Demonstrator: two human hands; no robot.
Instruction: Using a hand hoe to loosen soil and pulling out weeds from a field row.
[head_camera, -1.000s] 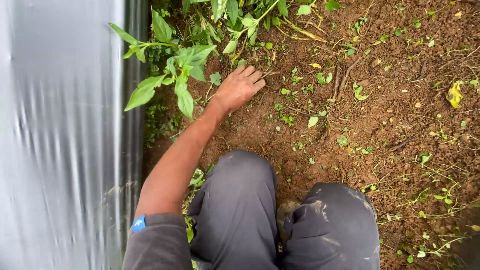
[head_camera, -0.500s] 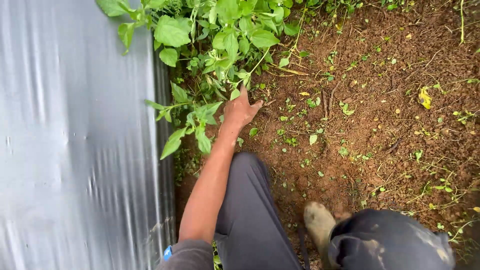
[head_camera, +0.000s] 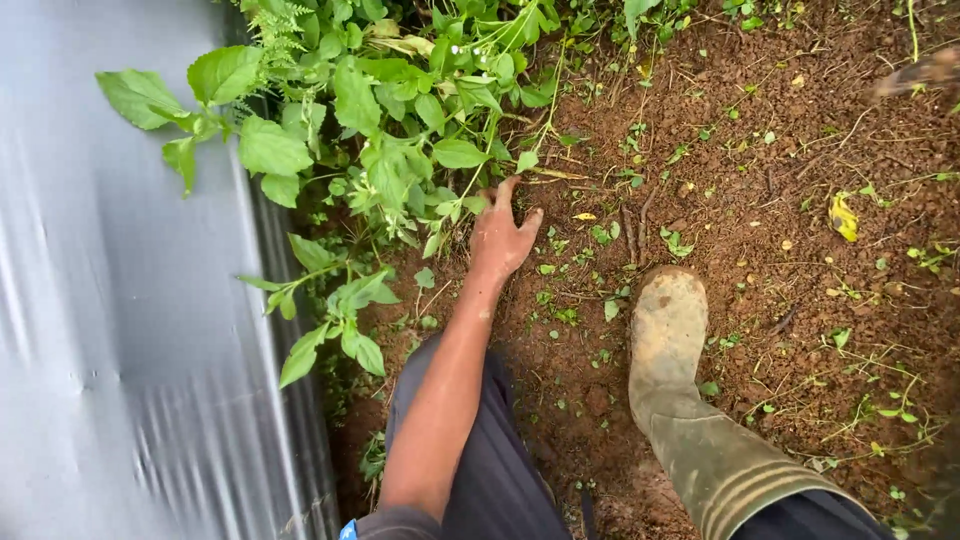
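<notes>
My left hand (head_camera: 500, 238) reaches forward to the foot of a clump of leafy green weeds (head_camera: 385, 130), its back turned up. One finger points up into the stems and the thumb is spread to the right. The other fingers are hidden under the leaves, and I see nothing gripped. The bare forearm runs back over my dark trouser leg (head_camera: 490, 470). My right hand is out of view.
A grey sheet of plastic mulch (head_camera: 110, 330) covers the whole left side. Brown soil (head_camera: 760, 200) with small seedlings and a yellow leaf (head_camera: 843, 216) lies to the right. My muddy rubber boot (head_camera: 672, 345) stands on the soil right of the arm.
The view has shifted, and the weeds now sit lower and closer. My left hand has pushed further into the base of the weeds. The boot has stepped forward into full view.
</notes>
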